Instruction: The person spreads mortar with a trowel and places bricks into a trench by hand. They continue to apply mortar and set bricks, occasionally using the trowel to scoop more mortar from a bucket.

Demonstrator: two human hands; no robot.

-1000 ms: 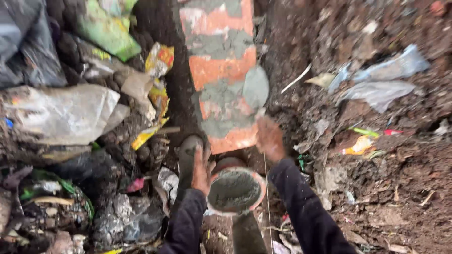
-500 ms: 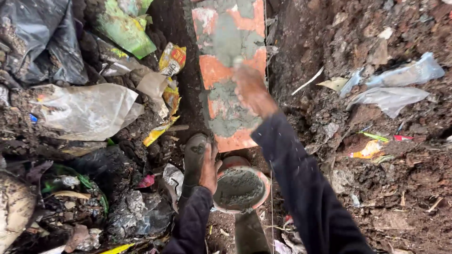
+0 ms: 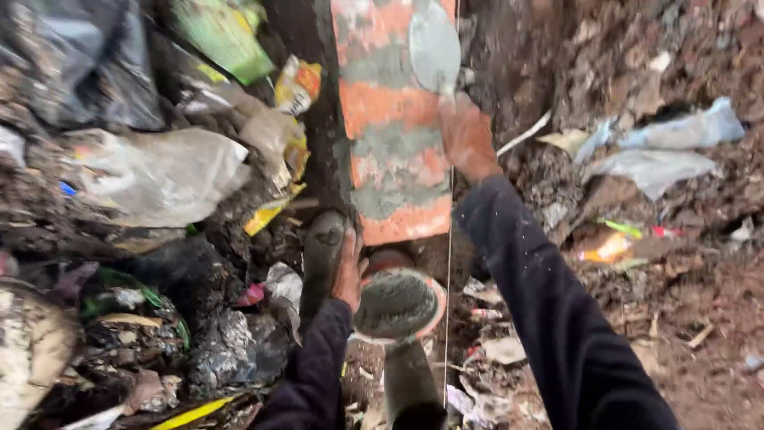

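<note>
An orange brick row (image 3: pixel 394 119) smeared with grey mortar runs away from me at the top centre. My right hand (image 3: pixel 468 137) reaches over its right side, shut on a trowel whose mortar-coated blade (image 3: pixel 434 48) lies over the far bricks. My left hand (image 3: pixel 348 269) grips the rim of a round orange pan (image 3: pixel 398 304) filled with wet grey mortar, held low near my body. A thin taut string (image 3: pixel 448 302) runs straight down beside the bricks' right edge. Both sleeves are dark.
Heaps of plastic bags and wrappers (image 3: pixel 159 175) fill the ground to the left. A bank of dark earth (image 3: pixel 637 263) with scattered plastic scraps (image 3: pixel 668 151) rises on the right. My mortar-caked boot (image 3: pixel 322 255) stands left of the pan.
My right hand has travelled from beside the pan up over the brick row, carrying the trowel farther away. The left hand stays on the pan's rim.
</note>
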